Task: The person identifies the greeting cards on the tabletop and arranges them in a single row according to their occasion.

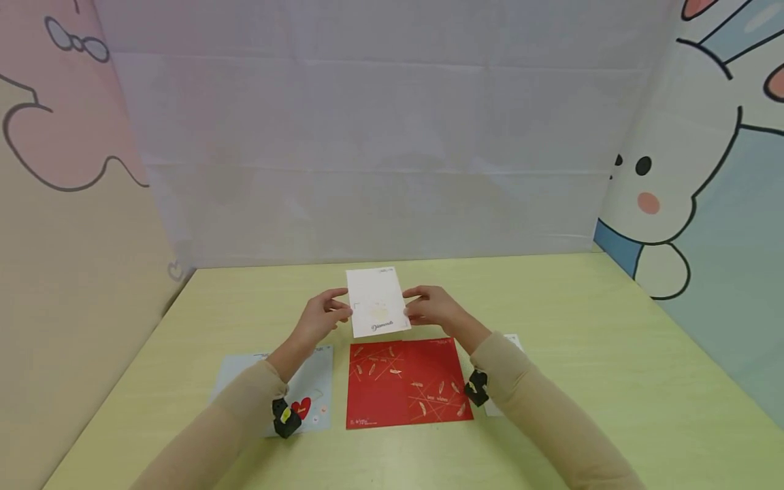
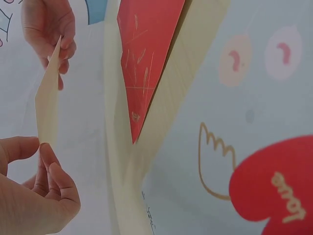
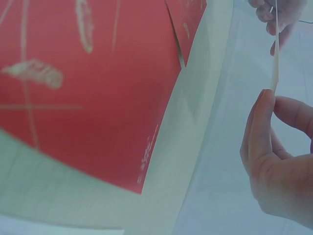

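A white greeting card [image 1: 376,299] with dark script and faint print is held up between both hands above the far half of the table. My left hand [image 1: 321,313] pinches its left edge between thumb and fingers. At the opposite edge, my right hand [image 1: 433,307] pinches it the same way. Both wrist views show the card [image 2: 47,103] nearly edge-on, a thin pale sheet between the fingertips. Below it on the table lies a red card [image 1: 407,384] with gold feather patterns, spread out flat.
To the left lies a pale blue card [image 1: 318,388] with a red heart, partly under the left forearm. Another white card [image 1: 493,408] shows beside the right forearm, mostly covered. A white curtain [image 1: 380,150] hangs behind the table [image 1: 612,354], with cartoon-printed walls at both sides.
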A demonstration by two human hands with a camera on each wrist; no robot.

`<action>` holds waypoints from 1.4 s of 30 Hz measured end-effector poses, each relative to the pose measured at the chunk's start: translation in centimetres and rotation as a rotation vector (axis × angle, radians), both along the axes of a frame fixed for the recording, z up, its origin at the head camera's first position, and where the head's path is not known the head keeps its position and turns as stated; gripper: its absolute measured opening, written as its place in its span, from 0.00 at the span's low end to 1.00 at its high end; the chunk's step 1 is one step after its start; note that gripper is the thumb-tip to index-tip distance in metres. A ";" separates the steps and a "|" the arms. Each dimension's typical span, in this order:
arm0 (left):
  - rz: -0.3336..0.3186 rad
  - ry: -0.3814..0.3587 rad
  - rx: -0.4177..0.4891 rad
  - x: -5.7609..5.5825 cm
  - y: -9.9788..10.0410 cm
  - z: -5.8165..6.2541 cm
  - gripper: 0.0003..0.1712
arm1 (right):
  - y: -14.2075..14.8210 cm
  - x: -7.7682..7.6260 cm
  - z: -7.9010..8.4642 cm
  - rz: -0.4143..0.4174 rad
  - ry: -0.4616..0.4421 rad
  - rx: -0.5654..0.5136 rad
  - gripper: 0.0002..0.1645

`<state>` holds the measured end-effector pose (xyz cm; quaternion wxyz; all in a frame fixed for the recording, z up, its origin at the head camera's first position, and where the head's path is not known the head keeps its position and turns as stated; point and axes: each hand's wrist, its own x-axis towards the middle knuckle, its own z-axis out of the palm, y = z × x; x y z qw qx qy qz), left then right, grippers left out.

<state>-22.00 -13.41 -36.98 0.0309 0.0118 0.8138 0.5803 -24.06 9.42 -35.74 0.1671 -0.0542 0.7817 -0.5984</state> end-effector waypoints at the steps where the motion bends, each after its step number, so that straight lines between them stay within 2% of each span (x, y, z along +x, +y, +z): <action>1: -0.004 0.004 0.004 0.0 0.2 0.0 0.25 | 0.3 0.1 0.0 0.001 0.005 0.004 0.24; 16: -0.071 0.033 0.047 0.4 4.1 -0.2 0.24 | 4.7 1.7 -0.3 0.022 0.034 0.065 0.26; 26: -0.157 0.092 0.066 0.9 7.1 -0.2 0.25 | 7.5 3.1 -0.5 -0.007 0.047 0.126 0.25; 36: -0.223 0.130 0.032 1.7 10.6 0.2 0.25 | 10.7 4.3 -0.6 -0.039 0.035 0.173 0.25; 42: -0.227 0.129 0.016 1.8 12.5 -0.3 0.26 | 12.5 4.9 -0.6 -0.052 0.036 0.178 0.27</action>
